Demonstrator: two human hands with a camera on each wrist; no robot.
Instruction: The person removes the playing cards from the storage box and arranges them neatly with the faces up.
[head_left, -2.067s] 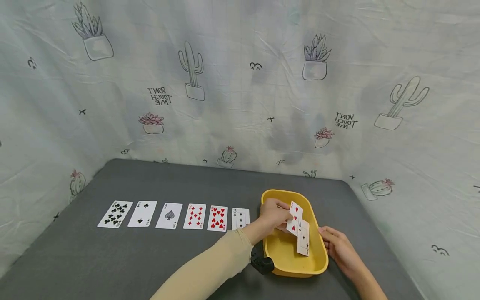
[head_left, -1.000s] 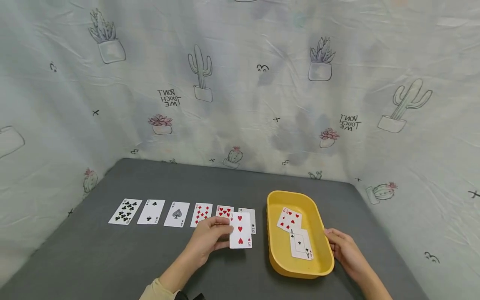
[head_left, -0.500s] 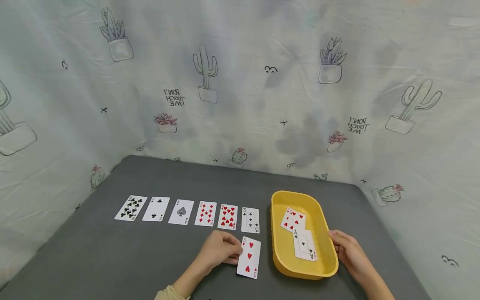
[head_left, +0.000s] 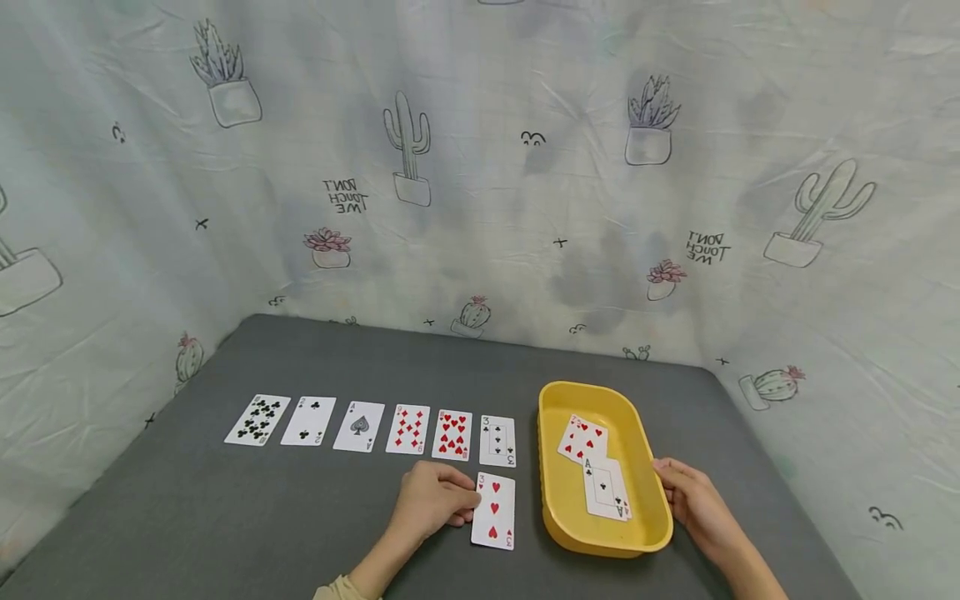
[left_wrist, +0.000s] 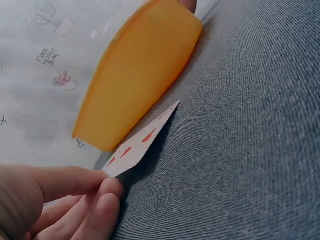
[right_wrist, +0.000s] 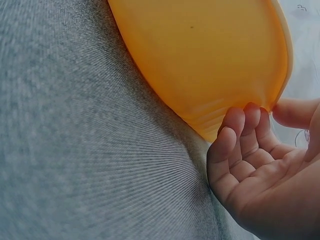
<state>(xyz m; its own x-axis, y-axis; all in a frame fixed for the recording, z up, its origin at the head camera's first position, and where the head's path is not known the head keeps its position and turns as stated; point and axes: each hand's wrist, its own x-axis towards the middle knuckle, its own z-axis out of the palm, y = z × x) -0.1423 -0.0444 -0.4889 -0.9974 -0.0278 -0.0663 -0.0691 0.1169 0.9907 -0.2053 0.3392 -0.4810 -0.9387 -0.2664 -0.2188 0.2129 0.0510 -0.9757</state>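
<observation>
Two sets of pinching fingers [left_wrist: 106, 210]: left hand [head_left: 435, 502] on three of hearts [head_left: 494, 511], just left of yellow tray [head_left: 562, 496]; right hand [head_left: 697, 507] on tray's right rim. Inside tray, ace of clubs [head_left: 604, 490] atop hearts card [head_left: 582, 437]; left of tray, row of six face-up cards [head_left: 408, 430] on tabletop [head_left: 285, 517].

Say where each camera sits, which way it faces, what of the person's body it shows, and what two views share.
Head: on the head, facing forward and down across the table; shows the left hand and right hand, each with some forearm.
Left wrist: on that wrist, looking past the left hand along the three of hearts toward the yellow tray.
Right wrist: on that wrist, looking at the right hand gripping the tray.
Shared: both wrist views show the tray's outside and the table.
</observation>
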